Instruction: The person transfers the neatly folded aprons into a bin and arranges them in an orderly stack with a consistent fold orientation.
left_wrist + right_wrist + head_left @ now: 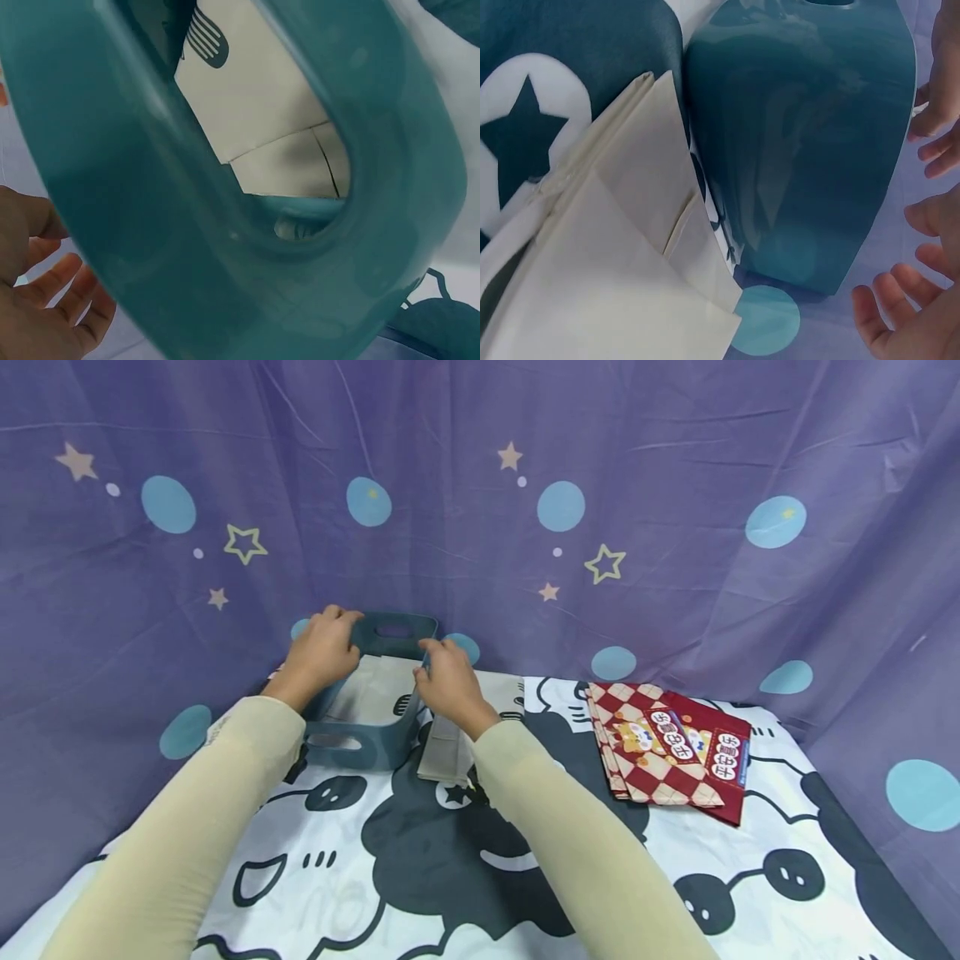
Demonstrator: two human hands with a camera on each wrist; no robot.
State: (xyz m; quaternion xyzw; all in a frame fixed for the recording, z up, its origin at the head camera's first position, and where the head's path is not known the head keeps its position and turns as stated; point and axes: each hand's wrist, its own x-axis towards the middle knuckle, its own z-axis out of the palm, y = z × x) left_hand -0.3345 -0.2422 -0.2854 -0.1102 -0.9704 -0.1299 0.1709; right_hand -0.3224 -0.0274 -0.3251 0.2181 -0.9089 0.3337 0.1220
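Note:
A blue-green plastic basket (363,745) with oval handle holes stands at the back of the bed-like surface. Inside it lies folded cream cloth (259,90) with a dark striped print. My left hand (318,652) is over the basket's left rim, its fingers loosely bent in the left wrist view. At the right rim is my right hand (452,685), fingers relaxed and spread beside the basket wall in the right wrist view. More folded cream cloth (630,262) lies against the basket's right side, below the right hand.
To the right lie two overlapping folded red items, one a checkered piece (633,752) with a cartoon animal and label, the other a plain red piece (731,777). A purple curtain (465,485) with stars and dots hangs behind. The white sheet (330,852) bears dark cartoon prints.

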